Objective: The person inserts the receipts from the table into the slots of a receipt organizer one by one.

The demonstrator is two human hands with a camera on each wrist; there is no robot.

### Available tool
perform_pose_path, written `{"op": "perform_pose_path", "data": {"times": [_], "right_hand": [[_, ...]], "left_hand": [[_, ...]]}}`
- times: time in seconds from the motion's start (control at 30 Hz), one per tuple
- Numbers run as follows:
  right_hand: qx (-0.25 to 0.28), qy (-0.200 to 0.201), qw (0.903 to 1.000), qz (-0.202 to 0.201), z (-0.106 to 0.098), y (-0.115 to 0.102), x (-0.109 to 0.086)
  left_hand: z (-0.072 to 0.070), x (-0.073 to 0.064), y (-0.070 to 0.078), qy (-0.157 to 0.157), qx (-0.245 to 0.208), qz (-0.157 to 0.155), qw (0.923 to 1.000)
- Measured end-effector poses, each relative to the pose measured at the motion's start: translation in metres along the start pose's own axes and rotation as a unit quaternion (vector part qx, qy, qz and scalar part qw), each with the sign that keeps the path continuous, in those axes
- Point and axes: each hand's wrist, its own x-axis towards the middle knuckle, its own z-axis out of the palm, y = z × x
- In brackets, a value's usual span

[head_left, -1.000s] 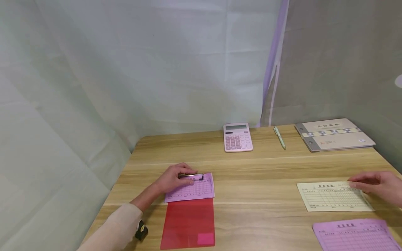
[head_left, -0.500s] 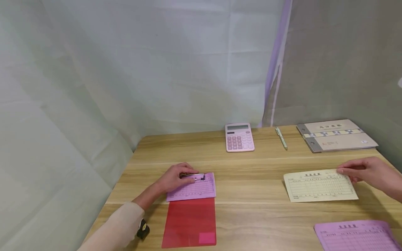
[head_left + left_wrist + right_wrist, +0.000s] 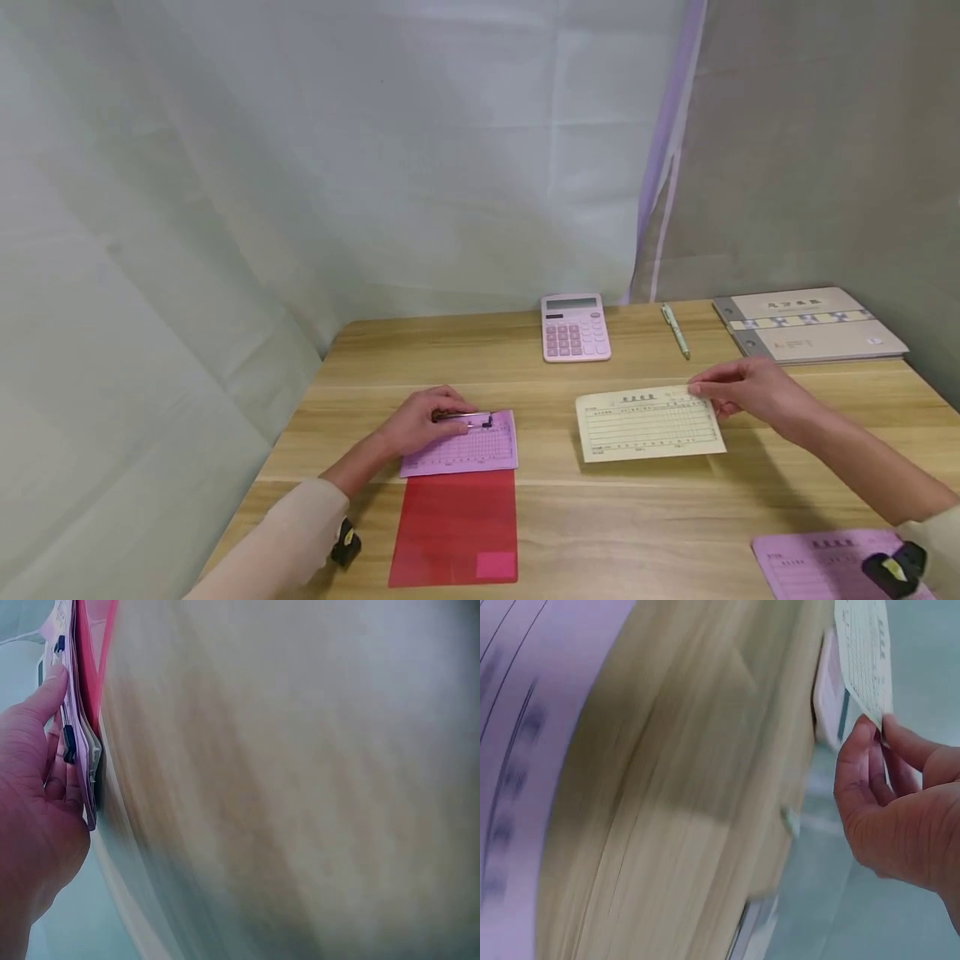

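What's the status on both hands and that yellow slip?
Left hand grips clip over pink slip. Right hand pinches yellow slip near upper right corner, raised off table. Calculator lies farther back, not between yellow slip and clip.

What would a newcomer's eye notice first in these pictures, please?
Probably the red clipboard on the left of the table, a purple form covering its far part and the left hand at its clip. Next, the pale yellow form, pinched at its far right corner by the right hand.
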Motion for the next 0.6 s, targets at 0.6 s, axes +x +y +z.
{"op": "perform_pose_path", "data": {"times": [0.6], "right_hand": [[-0.012,0.009,0.9999,-0.004,0.094,-0.021,0.029]], "left_hand": [[-0.001,0.000,0.001,-0.007,0.003,-0.007,0.9999]]}}
